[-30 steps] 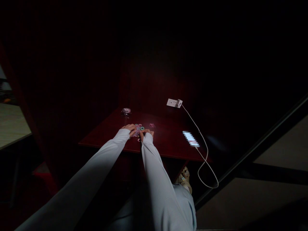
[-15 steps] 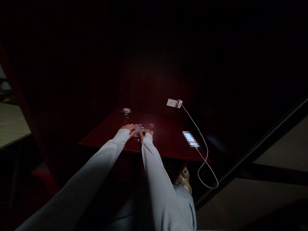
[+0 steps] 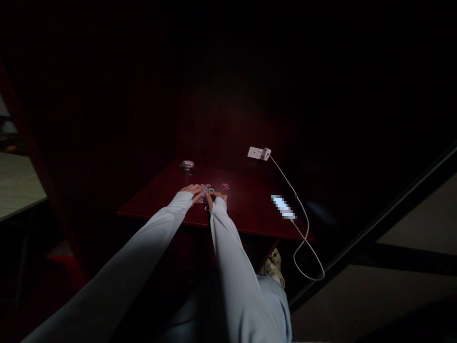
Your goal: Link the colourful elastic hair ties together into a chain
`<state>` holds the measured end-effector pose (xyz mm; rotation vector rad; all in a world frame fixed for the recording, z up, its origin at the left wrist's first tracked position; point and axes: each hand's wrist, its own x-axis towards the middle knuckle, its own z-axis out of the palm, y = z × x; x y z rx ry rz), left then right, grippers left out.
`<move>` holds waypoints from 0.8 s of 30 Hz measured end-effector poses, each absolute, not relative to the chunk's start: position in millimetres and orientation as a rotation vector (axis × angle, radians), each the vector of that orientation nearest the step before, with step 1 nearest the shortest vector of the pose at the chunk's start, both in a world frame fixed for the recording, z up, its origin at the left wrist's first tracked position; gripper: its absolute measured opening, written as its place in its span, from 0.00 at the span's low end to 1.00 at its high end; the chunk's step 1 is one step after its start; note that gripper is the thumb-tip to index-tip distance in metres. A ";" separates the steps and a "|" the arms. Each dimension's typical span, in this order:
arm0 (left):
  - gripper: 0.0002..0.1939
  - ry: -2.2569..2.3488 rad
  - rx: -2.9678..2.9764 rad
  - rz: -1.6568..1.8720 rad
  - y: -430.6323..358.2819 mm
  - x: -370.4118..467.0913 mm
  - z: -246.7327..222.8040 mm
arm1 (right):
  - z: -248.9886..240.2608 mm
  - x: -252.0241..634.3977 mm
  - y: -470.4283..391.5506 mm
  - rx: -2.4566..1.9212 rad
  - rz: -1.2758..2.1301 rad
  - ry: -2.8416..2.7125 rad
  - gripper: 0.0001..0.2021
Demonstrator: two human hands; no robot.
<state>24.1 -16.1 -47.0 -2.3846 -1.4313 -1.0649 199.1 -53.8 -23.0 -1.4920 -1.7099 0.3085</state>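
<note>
Several small coloured rings [image 3: 208,186], pink, green and purple, lie in a cluster on the dark red table [image 3: 153,200]. My left hand [image 3: 194,191] is at the left side of the cluster, its fingers bent over the edge of it. From the right my right hand [image 3: 216,196] touches the same cluster, thumb and fingers close beside a green ring [image 3: 211,190]. Whether either hand grips a ring is too small and dark to tell. One ring [image 3: 206,208] lies nearer the front edge, below the hands. A small pink bunch [image 3: 226,186] rests to the right.
A clear round container [image 3: 187,165] stands at the table's back left. At the right lies a lit phone [image 3: 283,206], its white cable [image 3: 306,216] looping past the edge up to a wall socket [image 3: 259,153]. A pale table [image 3: 19,183] is at far left.
</note>
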 end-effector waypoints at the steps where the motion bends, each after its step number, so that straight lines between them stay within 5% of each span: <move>1: 0.15 -1.428 -2.390 -1.063 -15.8 23.9 -47.1 | -22.7 199.2 -54.3 -1.496 0.312 -1.718 0.08; 24: 0.15 -1.455 -2.443 -1.080 -12.9 23.4 -48.1 | -21.4 202.1 -55.4 -1.505 0.350 -1.774 0.08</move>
